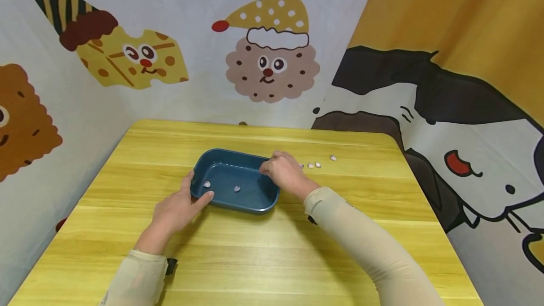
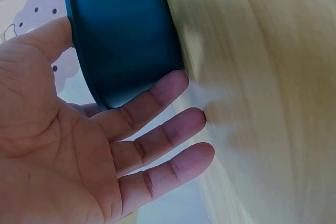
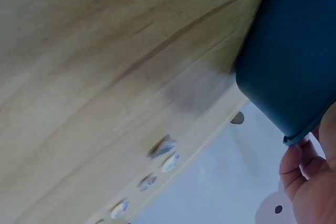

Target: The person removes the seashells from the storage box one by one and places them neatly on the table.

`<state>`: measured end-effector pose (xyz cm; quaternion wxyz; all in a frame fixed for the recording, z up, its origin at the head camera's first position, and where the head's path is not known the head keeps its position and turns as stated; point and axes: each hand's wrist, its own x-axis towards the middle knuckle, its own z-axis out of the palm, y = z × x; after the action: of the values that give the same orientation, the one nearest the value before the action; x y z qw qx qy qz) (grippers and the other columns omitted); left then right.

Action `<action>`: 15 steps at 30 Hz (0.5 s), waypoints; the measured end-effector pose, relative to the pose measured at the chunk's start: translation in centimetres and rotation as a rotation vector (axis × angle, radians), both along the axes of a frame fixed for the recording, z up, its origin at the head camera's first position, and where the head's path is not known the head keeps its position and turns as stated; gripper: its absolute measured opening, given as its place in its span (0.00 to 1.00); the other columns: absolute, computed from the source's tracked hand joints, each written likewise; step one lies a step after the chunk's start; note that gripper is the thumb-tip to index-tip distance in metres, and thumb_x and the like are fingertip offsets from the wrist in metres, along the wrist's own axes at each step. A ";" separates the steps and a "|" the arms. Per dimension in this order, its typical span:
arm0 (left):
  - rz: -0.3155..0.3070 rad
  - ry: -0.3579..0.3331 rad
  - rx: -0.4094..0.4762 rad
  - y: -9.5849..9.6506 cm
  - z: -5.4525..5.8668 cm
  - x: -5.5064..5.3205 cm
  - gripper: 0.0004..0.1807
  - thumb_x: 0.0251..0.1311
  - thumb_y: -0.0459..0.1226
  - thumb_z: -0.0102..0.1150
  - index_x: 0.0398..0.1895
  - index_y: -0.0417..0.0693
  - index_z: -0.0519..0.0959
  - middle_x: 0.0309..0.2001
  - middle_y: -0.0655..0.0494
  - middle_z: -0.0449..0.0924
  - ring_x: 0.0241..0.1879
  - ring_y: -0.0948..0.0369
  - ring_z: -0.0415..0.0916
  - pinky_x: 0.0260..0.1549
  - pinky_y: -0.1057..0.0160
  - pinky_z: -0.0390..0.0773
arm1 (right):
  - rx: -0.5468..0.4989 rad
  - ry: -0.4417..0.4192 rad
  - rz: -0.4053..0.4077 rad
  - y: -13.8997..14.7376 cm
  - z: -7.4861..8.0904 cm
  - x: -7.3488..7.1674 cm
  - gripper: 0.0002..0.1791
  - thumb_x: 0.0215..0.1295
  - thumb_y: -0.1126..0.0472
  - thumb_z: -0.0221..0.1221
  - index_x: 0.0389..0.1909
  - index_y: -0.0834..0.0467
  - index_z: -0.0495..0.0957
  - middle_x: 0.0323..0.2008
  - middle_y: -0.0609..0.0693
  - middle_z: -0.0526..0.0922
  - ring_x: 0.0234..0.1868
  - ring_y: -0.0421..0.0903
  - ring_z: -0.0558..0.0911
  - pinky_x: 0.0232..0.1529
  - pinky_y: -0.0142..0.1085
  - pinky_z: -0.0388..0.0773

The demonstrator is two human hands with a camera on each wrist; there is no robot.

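Note:
A dark blue rectangular dish sits on the wooden table. Two small whitish-purple pieces that look like shells, one at the left and one near the middle, lie inside it. My left hand steadies the dish's left end, its thumb at the near rim and its other fingers fairly straight against the outside. Over the right far corner, my right hand reaches past the rim with bent fingers, their tips close together. Whether anything is between those fingertips is hidden in the head and right wrist views.
Several more of the small shells lie in a loose row on the table, right of the dish near the far edge. Behind the table hangs a cloth printed with cartoon figures.

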<state>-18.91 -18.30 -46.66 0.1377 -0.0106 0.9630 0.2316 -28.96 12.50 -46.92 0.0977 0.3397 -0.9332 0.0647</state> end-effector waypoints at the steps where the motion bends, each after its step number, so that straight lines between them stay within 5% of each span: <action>1: 0.000 0.000 0.001 0.0 0.0 0.0 0.60 0.72 0.73 0.45 0.89 0.45 0.36 0.20 0.50 0.75 0.19 0.54 0.71 0.18 0.59 0.62 | -0.025 0.000 0.003 0.0 -0.1 0.0 0.08 0.74 0.61 0.67 0.44 0.48 0.94 0.42 0.40 0.94 0.43 0.45 0.82 0.48 0.40 0.82; 9: -0.008 0.007 0.012 0.1 0.0 0.0 0.58 0.74 0.71 0.46 0.89 0.45 0.37 0.19 0.51 0.75 0.18 0.54 0.71 0.18 0.59 0.62 | -0.397 -0.004 -0.063 1.7 2.3 0.0 0.06 0.70 0.61 0.71 0.44 0.53 0.94 0.42 0.48 0.94 0.40 0.46 0.89 0.41 0.41 0.87; 15: -0.007 0.011 0.019 -0.2 0.1 0.0 0.58 0.74 0.70 0.46 0.89 0.45 0.36 0.18 0.52 0.73 0.16 0.55 0.67 0.17 0.60 0.60 | -0.421 -0.051 -0.230 9.3 3.2 -0.9 0.07 0.72 0.61 0.69 0.47 0.57 0.92 0.46 0.54 0.94 0.45 0.53 0.92 0.45 0.49 0.88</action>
<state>-18.89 -18.46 -46.55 0.1335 -0.0049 0.9614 0.2405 -29.83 21.83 -43.77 0.1494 0.2014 -0.9339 0.2547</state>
